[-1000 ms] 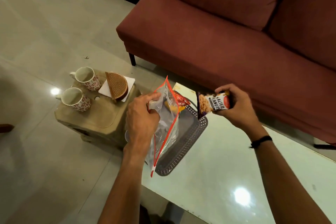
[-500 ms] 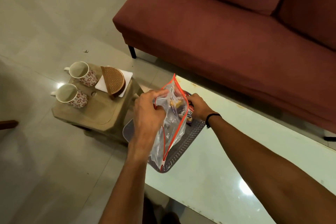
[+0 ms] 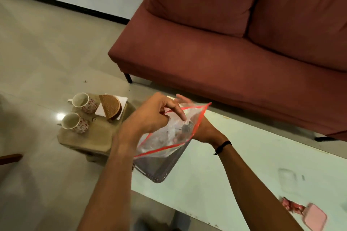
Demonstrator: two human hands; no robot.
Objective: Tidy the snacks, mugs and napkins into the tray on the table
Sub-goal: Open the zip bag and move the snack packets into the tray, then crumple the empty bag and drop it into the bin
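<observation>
A: Status? Take the tray (image 3: 159, 172) as reference.

B: Tray sits at the near-left corner of the counter (image 3: 234, 165). Dark, perforated rim. The zip bag (image 3: 169, 133) is held right above it, clear plastic with a red seal strip, mouth tilted up toward the sofa.

A: Hands?

B: Left hand (image 3: 150, 116) pinches the bag's upper lip, fingers curled over the red strip. Right hand (image 3: 202, 129) is behind the bag on the tray's far side; mostly hidden, so I can't tell whether it grips the bag or something inside. Black band on that wrist.

A: Anything in the bag?

B: A dark packet shape plus some pale crinkle. Motion blur, labels unreadable. My read: snacks are going in the bag and the bag isn't set down in the tray yet.

A: Remaining?

B: Most of it, I'd say. Left of the tray, on a low stool (image 3: 90, 137): two patterned mugs, near mug (image 3: 74, 123) and far mug (image 3: 83, 102), both upright and apparently empty. Just beyond them, a white napkin (image 3: 120, 100) under a brown round woven holder (image 3: 110, 106) standing on edge. None of these touched.

A: Anything else on the counter?

B: A pink object (image 3: 313, 217) well right of the tray, near edge. Blurred, can't identify. Red sofa (image 3: 225, 52) beyond the tray.
</observation>
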